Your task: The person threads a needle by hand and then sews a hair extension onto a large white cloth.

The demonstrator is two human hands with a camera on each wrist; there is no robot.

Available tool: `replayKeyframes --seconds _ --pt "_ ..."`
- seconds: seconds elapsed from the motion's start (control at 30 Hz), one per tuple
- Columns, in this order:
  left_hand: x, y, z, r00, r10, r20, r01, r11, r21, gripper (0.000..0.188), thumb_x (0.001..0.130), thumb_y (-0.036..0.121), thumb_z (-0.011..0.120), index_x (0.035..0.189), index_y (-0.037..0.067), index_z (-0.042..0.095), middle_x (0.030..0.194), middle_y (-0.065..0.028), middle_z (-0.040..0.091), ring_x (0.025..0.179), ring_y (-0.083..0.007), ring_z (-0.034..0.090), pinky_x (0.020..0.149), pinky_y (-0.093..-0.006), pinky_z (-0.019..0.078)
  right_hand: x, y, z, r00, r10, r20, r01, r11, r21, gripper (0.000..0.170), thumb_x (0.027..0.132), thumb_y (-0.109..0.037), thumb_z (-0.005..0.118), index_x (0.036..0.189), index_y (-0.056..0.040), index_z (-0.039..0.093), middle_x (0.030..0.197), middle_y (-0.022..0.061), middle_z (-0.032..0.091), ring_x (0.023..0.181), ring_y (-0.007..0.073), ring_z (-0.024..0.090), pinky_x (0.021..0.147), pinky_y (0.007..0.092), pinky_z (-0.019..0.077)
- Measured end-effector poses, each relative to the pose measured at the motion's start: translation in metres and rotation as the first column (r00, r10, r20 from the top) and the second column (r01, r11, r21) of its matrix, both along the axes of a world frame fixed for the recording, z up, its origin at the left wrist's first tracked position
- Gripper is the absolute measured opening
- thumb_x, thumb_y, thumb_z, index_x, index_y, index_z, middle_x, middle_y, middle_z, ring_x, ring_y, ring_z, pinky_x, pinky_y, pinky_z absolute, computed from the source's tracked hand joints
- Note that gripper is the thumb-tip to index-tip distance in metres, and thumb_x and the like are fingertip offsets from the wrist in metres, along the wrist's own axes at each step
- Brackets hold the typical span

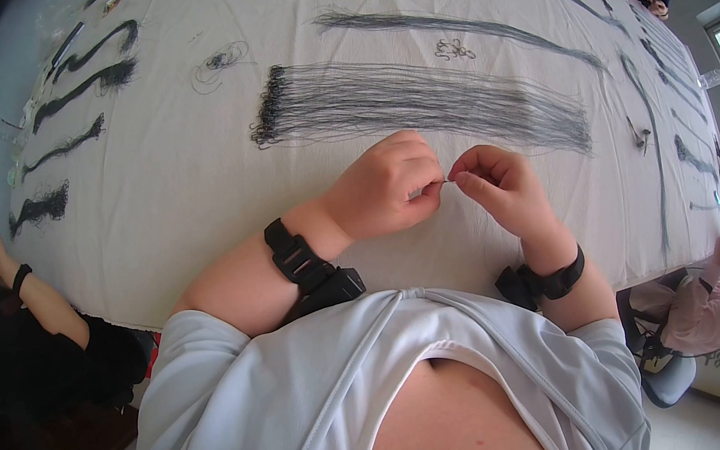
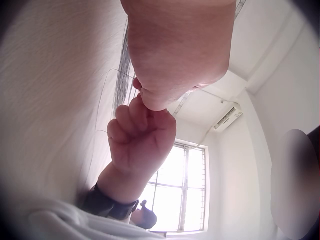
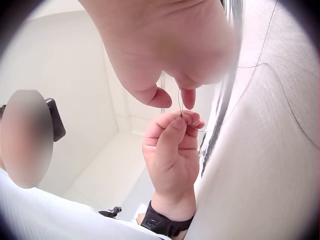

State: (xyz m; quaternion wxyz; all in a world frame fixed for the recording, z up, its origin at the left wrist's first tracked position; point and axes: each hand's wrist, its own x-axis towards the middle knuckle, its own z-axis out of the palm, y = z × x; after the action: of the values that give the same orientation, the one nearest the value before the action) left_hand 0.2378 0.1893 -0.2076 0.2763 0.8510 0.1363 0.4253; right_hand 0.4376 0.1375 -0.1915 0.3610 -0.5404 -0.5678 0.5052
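In the head view my left hand (image 1: 391, 185) and right hand (image 1: 504, 188) meet fingertip to fingertip close over the white cloth. A thin dark line (image 3: 180, 102) runs as a narrow loop between them in the right wrist view. My left thumb and forefinger pinch its lower end. The loop's upper end runs in among the curled fingers of my right hand (image 3: 165, 50), where the hold is partly hidden. Just beyond both hands lies a wide bundle of dark lines (image 1: 426, 105), with dark curled ends at its left.
A loose coil (image 1: 219, 61) and a small pile of curled pieces (image 1: 455, 49) lie farther off. Another long bundle (image 1: 452, 26) stretches behind. Shorter bundles (image 1: 84, 93) line the left side. Other people (image 1: 712, 309) sit around the table, with a bottle (image 1: 4, 128) at the left edge.
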Motion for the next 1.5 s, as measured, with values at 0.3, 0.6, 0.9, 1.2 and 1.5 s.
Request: replayKeyframes --seconds 0.3,0.6,0.9,1.2,1.5 --pt "0.002 -0.001 0.0 1.0 0.023 -0.004 -0.023 0.998 0.052 0.018 0.061 -0.006 0.066 0.073 0.002 0.057 0.075 -0.0104 0.056 0.072 -0.0282 0.055 0.064 -0.0356 0.0461 -0.005 -0.001 -0.001 1.0 0.009 -0.006 -0.009 0.999 -0.05 0.013 0.085 -0.011 0.063 0.087 0.0018 0.061 0.07 -0.0035 0.057 0.061 0.0001 0.047 0.052 0.017 0.0365" --pt "0.003 -0.002 -0.004 0.999 0.033 0.018 -0.033 0.999 0.005 0.021 0.061 -0.005 0.067 0.078 0.003 0.058 0.077 -0.0102 0.058 0.073 -0.028 0.056 0.065 -0.0358 0.0463 -0.01 -0.003 -0.001 0.984 -0.085 -0.157 0.056 0.982 -0.18 0.012 0.084 -0.009 0.063 0.086 0.0019 0.061 0.07 -0.0024 0.057 0.058 0.0013 0.045 0.048 0.0173 0.0344" --pt "0.002 -0.003 -0.003 0.996 0.081 0.023 -0.082 0.997 0.016 0.025 0.059 -0.003 0.07 0.08 0.005 0.059 0.08 -0.0087 0.06 0.076 -0.0274 0.056 0.067 -0.0354 0.0469 -0.01 -0.002 -0.004 0.949 -0.133 -0.284 0.051 0.959 -0.279 0.013 0.084 -0.011 0.064 0.086 0.0013 0.06 0.066 -0.0026 0.054 0.049 0.0024 0.04 0.042 0.0188 0.0289" --pt "0.003 -0.003 -0.003 0.997 0.075 0.026 -0.075 0.997 0.009 0.022 0.06 -0.005 0.068 0.078 0.004 0.058 0.077 -0.0089 0.059 0.074 -0.027 0.056 0.065 -0.0355 0.0464 -0.011 -0.003 -0.001 0.954 -0.127 -0.272 0.047 0.958 -0.282 0.012 0.085 -0.011 0.063 0.087 0.0003 0.06 0.067 -0.0028 0.054 0.05 0.0022 0.041 0.042 0.0185 0.0293" --pt "0.0 -0.002 0.0 0.999 0.034 0.009 -0.033 0.998 -0.056 0.019 0.062 -0.006 0.067 0.075 0.004 0.058 0.075 -0.0093 0.058 0.072 -0.0276 0.055 0.063 -0.0358 0.0449 0.001 0.002 0.006 0.995 -0.005 -0.097 0.0 0.999 -0.054 0.011 0.084 -0.008 0.061 0.09 0.0004 0.061 0.068 -0.0055 0.052 0.058 0.0006 0.039 0.05 0.0183 0.0302"
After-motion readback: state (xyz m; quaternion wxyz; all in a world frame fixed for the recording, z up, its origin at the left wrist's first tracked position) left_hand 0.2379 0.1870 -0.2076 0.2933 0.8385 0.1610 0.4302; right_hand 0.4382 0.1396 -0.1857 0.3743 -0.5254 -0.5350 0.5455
